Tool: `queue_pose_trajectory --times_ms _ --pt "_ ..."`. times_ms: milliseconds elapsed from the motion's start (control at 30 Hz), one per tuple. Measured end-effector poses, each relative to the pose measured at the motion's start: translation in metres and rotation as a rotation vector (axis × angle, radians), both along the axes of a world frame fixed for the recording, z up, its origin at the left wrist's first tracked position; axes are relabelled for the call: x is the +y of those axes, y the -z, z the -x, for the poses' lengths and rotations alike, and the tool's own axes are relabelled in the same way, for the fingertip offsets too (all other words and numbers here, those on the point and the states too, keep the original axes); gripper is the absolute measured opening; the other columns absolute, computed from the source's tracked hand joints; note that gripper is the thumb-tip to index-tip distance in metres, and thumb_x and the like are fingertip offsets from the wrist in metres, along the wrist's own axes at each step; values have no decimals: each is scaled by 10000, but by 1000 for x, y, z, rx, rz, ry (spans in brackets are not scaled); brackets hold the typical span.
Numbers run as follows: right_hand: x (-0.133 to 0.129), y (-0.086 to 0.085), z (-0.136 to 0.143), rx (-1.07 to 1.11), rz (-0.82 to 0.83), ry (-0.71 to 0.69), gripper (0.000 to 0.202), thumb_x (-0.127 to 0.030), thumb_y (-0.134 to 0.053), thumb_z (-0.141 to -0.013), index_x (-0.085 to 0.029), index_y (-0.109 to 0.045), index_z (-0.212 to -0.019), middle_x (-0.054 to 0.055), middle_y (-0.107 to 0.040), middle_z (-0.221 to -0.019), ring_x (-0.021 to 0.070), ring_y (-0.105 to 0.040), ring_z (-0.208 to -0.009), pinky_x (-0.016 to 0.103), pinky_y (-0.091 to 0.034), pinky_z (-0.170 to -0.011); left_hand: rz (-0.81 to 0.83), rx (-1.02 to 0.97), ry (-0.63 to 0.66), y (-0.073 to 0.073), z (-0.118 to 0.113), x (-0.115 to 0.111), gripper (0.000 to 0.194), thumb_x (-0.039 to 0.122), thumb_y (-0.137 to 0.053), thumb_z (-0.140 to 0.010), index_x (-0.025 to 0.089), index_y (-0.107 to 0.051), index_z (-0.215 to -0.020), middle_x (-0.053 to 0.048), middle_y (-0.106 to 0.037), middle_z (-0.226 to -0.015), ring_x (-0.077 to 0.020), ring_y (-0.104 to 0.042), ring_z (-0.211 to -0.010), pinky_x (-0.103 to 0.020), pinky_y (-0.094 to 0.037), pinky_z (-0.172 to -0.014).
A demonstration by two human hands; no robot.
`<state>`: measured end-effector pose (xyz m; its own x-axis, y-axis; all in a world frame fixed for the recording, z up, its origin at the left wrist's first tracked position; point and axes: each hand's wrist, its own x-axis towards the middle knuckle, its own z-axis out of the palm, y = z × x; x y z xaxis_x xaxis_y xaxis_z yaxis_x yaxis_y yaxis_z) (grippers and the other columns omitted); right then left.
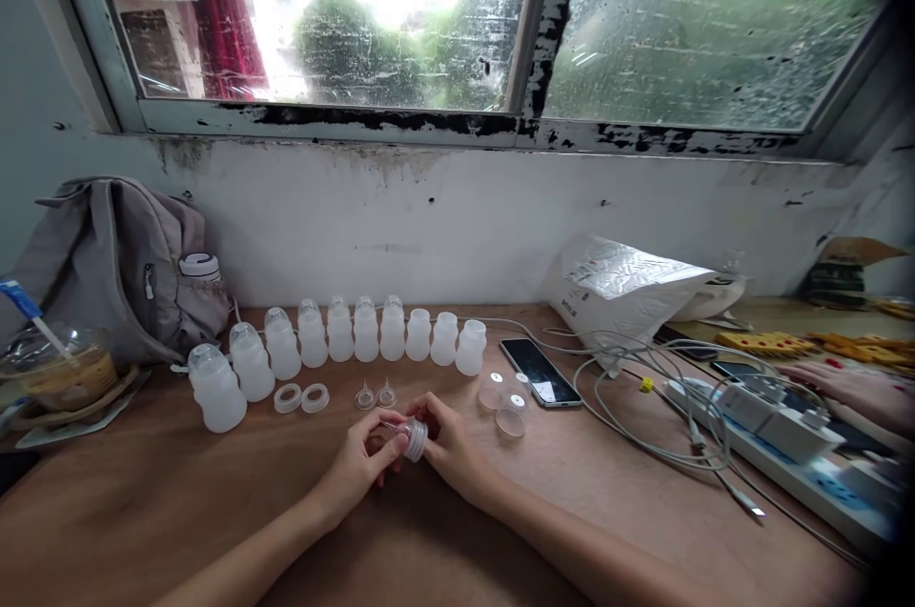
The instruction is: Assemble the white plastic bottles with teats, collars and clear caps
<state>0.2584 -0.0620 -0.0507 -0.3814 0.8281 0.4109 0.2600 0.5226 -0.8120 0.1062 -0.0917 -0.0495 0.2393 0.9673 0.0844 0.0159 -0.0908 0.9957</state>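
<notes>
Nearest us, both forearms reach in over the brown table (pixel 286 521), and the hands meet near its middle. We note the left hand (pixel 368 455) closed on a clear ridged piece (pixel 416 441), thumb across its near side; the right hand (pixel 449 443) is clamped on the same piece from the other side, fingers partly hidden behind it. The piece sits tilted between the hands, just above the table; what lies inside it we cannot tell. Just beyond the fingers, two clear teats (pixel 365 396) stand side by side. Left of them we log two pale rings (pixel 315 399), near each other; to the right, three clear round pieces (pixel 511 422) lie clustered beside a dark phone (pixel 541 374). Further right, pale cables (pixel 647 456) loop toward a white power strip (pixel 847 488), with a co-worker's hand (pixel 847 388) past it. Behind, ten frosted bottles (pixel 365 338) stand upright in a curved row: seven on the left wear clear domes (pixel 393 306), three on the right have bare tops. Farther back, a grey backpack (pixel 107 273) and a white bag (pixel 615 293) rest against the stained wall (pixel 400 226), below a wet window (pixel 715 26).
</notes>
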Motion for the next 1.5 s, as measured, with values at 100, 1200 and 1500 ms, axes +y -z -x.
queue_pose_trajectory --times_ms 100,1200,1500 --pt "0 2 1 -28 -34 18 125 -198 -488 -765 -191 -462 -886 -21 -491 -686 91 -445 -568 197 -376 -518 52 -91 -98 0 2 2 316 419 -540 -735 161 -508 -915 6 -523 -659 -102 -507 -552 -165 -359 -389" --pt "27 -9 -6 -77 -78 134 494 -325 -568 -726 -189 -306 -1122 52 -536 -980 167 -535 -829 297 -429 -742 180 -398 -293 3 11 10 274 418 -514 -733 196 -515 -894 36 -530 -696 -50 -483 -453 -151 -333 -395" --pt "11 -7 -7 -197 -166 85 363 -354 -584 -725 -213 -502 -1050 61 -546 -989 206 -505 -893 334 -420 -781 120 -432 -424 2 15 13 310 435 -560 -713 189 -504 -893 36 -513 -699 -61 -473 -490 -161 -351 -414"
